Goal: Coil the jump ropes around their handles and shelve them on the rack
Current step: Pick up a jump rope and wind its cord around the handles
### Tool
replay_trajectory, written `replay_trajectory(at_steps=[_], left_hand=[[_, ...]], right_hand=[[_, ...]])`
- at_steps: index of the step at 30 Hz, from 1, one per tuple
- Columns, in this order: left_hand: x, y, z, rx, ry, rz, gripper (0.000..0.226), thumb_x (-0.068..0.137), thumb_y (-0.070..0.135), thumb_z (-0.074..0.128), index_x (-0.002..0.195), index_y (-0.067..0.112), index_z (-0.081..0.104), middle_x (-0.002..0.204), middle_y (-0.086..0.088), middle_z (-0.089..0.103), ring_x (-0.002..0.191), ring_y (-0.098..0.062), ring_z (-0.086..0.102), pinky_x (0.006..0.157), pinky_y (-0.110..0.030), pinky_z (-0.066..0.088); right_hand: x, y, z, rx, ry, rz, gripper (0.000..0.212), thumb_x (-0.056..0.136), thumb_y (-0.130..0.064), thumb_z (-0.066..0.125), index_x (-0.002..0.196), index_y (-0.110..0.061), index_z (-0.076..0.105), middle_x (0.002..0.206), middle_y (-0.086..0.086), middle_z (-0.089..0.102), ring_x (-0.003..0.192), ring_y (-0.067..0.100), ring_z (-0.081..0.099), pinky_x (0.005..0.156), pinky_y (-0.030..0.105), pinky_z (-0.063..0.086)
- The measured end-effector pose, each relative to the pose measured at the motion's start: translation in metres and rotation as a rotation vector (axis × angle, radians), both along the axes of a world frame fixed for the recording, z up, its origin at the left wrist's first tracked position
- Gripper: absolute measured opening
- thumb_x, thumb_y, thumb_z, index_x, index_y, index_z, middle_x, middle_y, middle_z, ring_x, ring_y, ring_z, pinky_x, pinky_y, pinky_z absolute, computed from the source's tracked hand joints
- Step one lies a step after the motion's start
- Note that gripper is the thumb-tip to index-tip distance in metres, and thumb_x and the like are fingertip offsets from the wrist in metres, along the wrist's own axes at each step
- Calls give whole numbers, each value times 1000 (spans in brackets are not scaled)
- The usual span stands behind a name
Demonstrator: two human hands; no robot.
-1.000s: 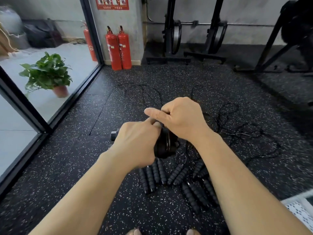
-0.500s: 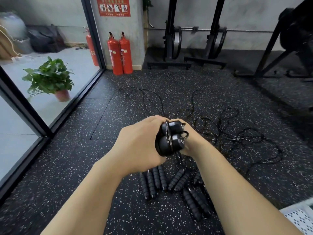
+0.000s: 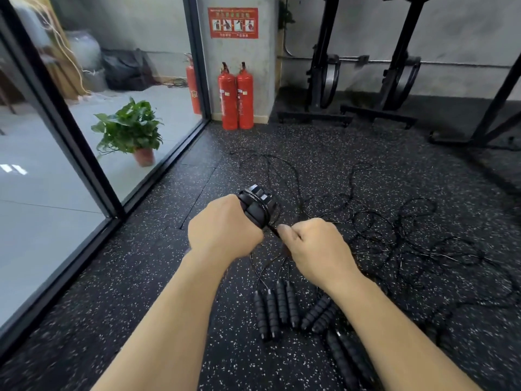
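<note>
**A Gym Room**

This is a gym. The floor (image 3: 352, 142) is black rubber with white dots. Far off by the wall stand black metal racks (image 3: 321, 52) with round weights (image 3: 329, 80). Jump ropes (image 3: 282, 306) lie near, on the right, all tangled.

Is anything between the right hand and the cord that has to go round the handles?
Nothing visible: the right hand pinches the cord right beside the handles, which the left hand grips. Below them, other ropes lie loose on the floor.
</note>
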State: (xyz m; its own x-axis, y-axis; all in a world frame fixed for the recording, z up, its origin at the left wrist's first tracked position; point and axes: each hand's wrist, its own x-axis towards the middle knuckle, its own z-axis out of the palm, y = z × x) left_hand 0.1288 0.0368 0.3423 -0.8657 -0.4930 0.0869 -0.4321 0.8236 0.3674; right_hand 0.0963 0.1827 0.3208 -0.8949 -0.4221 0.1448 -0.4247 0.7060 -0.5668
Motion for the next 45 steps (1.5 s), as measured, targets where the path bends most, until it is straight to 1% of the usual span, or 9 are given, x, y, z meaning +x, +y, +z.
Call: replay_trajectory(at_steps=[4,11,19,25,31,36,38,42,45], left_hand=[[-4,-4,-4,41,-25,55,20,82,32,56,71,18,48,73,3,54,73,-27,59,60,-27,38],[-8,8,-5,-84,-158,24,24,85,27,57,71,21,38,72,4,47,71,-24,54,63,-27,40],[-3,62,-2,-387,-214,-371,18,85,27,57,87,23,39,69,7,37,60,-17,41,61,-28,36],[1,71,0,-517,-137,-738,15,82,25,56,90,21,44,72,7,39,62,-19,42,56,-30,34],[9,71,6,-333,-7,-821,25,77,34,62,86,30,40,77,10,49,69,-14,53,60,-33,45],[16,69,21,-139,9,-806,32,76,39,63,101,34,45,86,10,57,79,-13,60,70,-37,53],[15,68,22,-71,-2,-748,30,75,38,67,94,34,45,83,10,58,78,-14,59,67,-33,51],[8,62,17,160,-16,-548,29,66,23,73,73,24,46,72,6,60,72,-20,62,62,-34,52],[-2,52,9,343,13,-351,28,49,29,70,66,18,50,63,5,59,60,-20,57,56,-30,47]], right_hand=[[11,0,14,90,66,74,48,98,-41,45,59,-13,44,55,-3,49,59,22,51,50,29,32],[15,6,43,201,319,73,53,98,-46,40,56,-17,30,56,-5,41,55,21,41,47,30,22],[-8,21,49,280,526,129,53,94,-44,37,50,-17,28,51,-6,31,61,23,45,48,26,14],[-33,44,35,10,258,119,58,93,-47,53,49,-10,43,48,0,49,52,16,47,56,34,41],[-45,63,21,-394,-300,158,48,92,-38,62,61,-4,47,46,0,33,38,9,29,41,19,26],[-45,60,10,-568,-539,147,42,93,-34,60,66,-3,55,60,7,46,54,16,40,56,23,40],[-40,54,9,-668,-648,120,32,97,-22,56,72,-2,56,65,6,50,59,14,46,60,23,44],[-36,45,2,-305,-336,13,23,94,9,45,79,-9,48,78,8,48,81,20,45,70,30,42],[-32,30,-9,-182,-127,-18,16,89,5,48,75,-2,53,76,15,57,73,22,48,63,33,45]])
